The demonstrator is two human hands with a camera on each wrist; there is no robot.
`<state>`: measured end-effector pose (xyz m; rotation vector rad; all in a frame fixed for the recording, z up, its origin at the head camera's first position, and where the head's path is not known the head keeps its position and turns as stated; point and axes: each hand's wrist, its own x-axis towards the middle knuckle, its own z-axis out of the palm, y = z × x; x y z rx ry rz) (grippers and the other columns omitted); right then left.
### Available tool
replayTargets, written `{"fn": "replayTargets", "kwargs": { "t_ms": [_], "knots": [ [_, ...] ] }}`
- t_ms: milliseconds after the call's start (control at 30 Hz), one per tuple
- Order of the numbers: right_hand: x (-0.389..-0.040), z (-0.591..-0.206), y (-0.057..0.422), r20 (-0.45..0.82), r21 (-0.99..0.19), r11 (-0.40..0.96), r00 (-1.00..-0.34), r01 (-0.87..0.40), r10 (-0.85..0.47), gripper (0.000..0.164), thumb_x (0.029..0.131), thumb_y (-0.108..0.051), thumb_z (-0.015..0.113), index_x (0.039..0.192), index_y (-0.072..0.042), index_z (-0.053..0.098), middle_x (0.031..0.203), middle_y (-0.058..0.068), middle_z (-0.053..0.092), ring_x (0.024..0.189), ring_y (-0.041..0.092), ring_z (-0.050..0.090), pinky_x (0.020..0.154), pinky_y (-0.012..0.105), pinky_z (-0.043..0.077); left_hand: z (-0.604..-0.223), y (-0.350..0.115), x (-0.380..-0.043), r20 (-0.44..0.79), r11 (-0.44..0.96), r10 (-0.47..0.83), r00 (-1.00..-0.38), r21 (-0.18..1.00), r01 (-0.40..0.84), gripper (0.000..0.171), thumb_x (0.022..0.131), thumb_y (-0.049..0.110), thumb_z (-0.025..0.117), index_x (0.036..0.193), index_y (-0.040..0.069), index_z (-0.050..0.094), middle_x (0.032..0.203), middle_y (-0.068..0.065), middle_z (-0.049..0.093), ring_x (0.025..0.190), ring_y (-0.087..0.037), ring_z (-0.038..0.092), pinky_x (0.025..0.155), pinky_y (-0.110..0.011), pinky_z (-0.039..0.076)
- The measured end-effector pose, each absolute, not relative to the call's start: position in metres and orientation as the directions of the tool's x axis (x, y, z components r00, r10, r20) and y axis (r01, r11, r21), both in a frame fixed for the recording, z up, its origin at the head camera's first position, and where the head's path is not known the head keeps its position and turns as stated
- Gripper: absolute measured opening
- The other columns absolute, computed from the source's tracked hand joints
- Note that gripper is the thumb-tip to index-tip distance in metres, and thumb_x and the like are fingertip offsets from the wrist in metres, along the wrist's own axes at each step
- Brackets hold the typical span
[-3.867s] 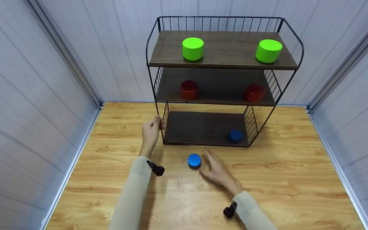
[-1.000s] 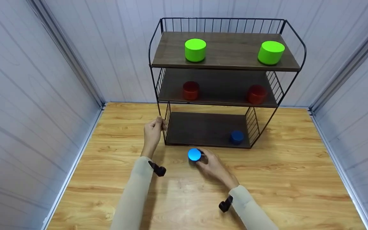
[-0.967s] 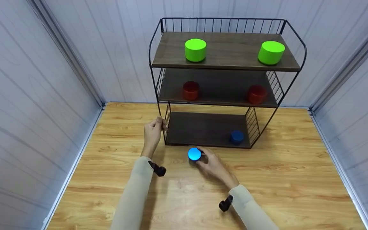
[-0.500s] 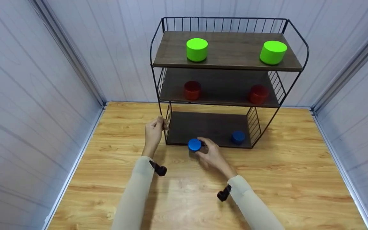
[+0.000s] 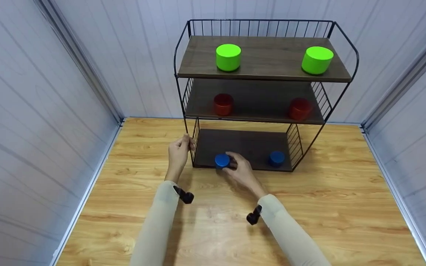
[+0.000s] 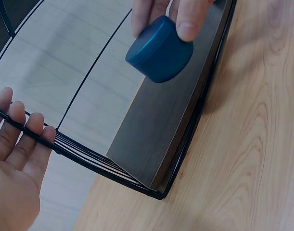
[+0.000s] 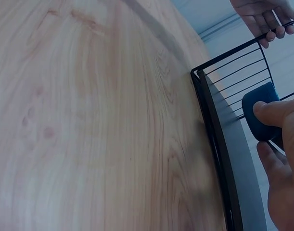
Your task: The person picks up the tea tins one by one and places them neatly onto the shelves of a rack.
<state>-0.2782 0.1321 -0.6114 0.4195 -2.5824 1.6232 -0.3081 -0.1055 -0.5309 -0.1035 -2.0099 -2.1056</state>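
My right hand [image 5: 243, 173] pinches a small blue round tin [image 5: 222, 160] between thumb and fingers. In the head view the tin is over the front left of the bottom shelf board [image 5: 250, 142]. The left wrist view shows this tin [image 6: 159, 50] tilted above the board, apart from it. At the rack's left side, my left hand [image 5: 178, 152] grips the black wire frame, its fingers [image 6: 36, 122] curled round the rod. A second blue tin [image 5: 276, 159] sits at the right end of the bottom shelf.
Two red round containers [image 5: 223, 104] stand on the middle shelf, and two bright green ones [image 5: 228, 57] on the top shelf. The black wire rack [image 5: 326, 120] stands on a wood-grain surface [image 5: 213, 229] between white panel walls [image 5: 68, 22].
My right hand has taken hold of the blue tin, lifted it and carried it forward over the bottom shelf's front edge. My left hand keeps its grip on the rack.
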Motion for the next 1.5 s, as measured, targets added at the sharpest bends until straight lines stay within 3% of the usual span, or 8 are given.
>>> {"fn": "replayTargets", "kwargs": {
  "t_ms": [100,167,267,367,533,800,1033,1500],
  "knots": [
    [-0.281,-0.613,0.129,0.183,-0.871,0.423,-0.964,-0.250,-0.194,0.058,0.090,0.000,0.078,0.143,0.001,0.054,0.142,0.025,0.056,0.127,0.039,0.059,0.099,0.043,0.057,-0.525,-0.105,-0.304,0.204,-0.020,-0.113,-0.972,0.978,0.208,0.046,0.110,0.014,0.048,0.082,-0.018,0.065,0.079,-0.041,0.059,0.065,-0.034,0.063,0.074,-0.042,0.058],
    [-0.283,-0.615,0.128,0.187,-0.866,0.431,-0.964,-0.253,-0.190,0.057,0.090,0.000,0.078,0.143,0.001,0.054,0.141,0.025,0.056,0.127,0.040,0.059,0.099,0.043,0.057,-0.526,-0.105,-0.305,0.207,-0.009,-0.115,-0.972,0.978,0.210,0.045,0.110,0.015,0.049,0.077,-0.009,0.068,0.081,-0.044,0.058,0.069,-0.043,0.061,0.075,-0.044,0.057],
    [-0.287,-0.618,0.126,0.189,-0.866,0.432,-0.965,-0.251,-0.183,0.057,0.091,0.000,0.077,0.142,0.002,0.054,0.140,0.026,0.056,0.125,0.041,0.060,0.099,0.042,0.057,-0.536,-0.107,-0.313,0.206,-0.014,-0.113,-0.972,0.978,0.209,0.045,0.110,0.017,0.049,0.073,0.003,0.070,0.084,-0.046,0.057,0.068,-0.040,0.061,0.074,-0.043,0.057],
    [-0.292,-0.622,0.125,0.178,-0.874,0.425,-0.969,-0.236,-0.172,0.056,0.092,-0.001,0.077,0.143,0.002,0.054,0.141,0.026,0.055,0.125,0.040,0.061,0.099,0.042,0.057,-0.547,-0.109,-0.322,0.205,-0.012,-0.114,-0.972,0.978,0.208,0.046,0.111,0.017,0.048,0.072,0.004,0.070,0.076,-0.037,0.060,0.067,-0.037,0.061,0.073,-0.043,0.058],
    [-0.298,-0.625,0.121,0.153,-0.897,0.397,-0.978,-0.197,-0.140,0.057,0.092,-0.001,0.076,0.144,0.003,0.052,0.143,0.026,0.054,0.127,0.040,0.060,0.101,0.044,0.056,-0.555,-0.110,-0.327,0.215,0.011,-0.123,-0.969,0.977,0.215,0.047,0.111,0.020,0.047,0.074,0.003,0.071,0.069,-0.018,0.064,0.073,-0.047,0.061,0.075,-0.042,0.058],
    [-0.303,-0.631,0.113,0.106,-0.917,0.372,-0.986,-0.147,-0.130,0.058,0.094,-0.003,0.075,0.147,0.001,0.051,0.146,0.026,0.050,0.131,0.041,0.058,0.104,0.045,0.054,-0.556,-0.108,-0.327,0.233,-0.001,-0.147,-0.961,0.972,0.236,0.045,0.109,0.027,0.052,0.073,0.007,0.071,0.077,-0.033,0.063,0.065,-0.026,0.061,0.072,-0.033,0.057],
    [-0.306,-0.632,0.109,0.084,-0.913,0.388,-0.988,-0.130,-0.133,0.058,0.095,-0.003,0.073,0.148,-0.001,0.050,0.149,0.026,0.049,0.132,0.041,0.057,0.104,0.046,0.054,-0.555,-0.108,-0.325,0.223,0.039,-0.148,-0.963,0.975,0.220,0.044,0.109,0.026,0.052,0.072,0.009,0.071,0.063,-0.006,0.064,0.067,-0.032,0.062,0.071,-0.029,0.053],
    [-0.309,-0.636,0.105,0.113,-0.904,0.402,-0.988,-0.146,-0.105,0.056,0.093,-0.002,0.075,0.145,-0.001,0.054,0.148,0.023,0.053,0.131,0.039,0.058,0.103,0.045,0.054,-0.558,-0.109,-0.325,0.216,0.021,-0.158,-0.964,0.976,0.216,0.045,0.109,0.025,0.052,0.072,0.008,0.071,0.070,-0.025,0.064,0.068,-0.035,0.062,0.070,-0.031,0.055]
  ]
}}
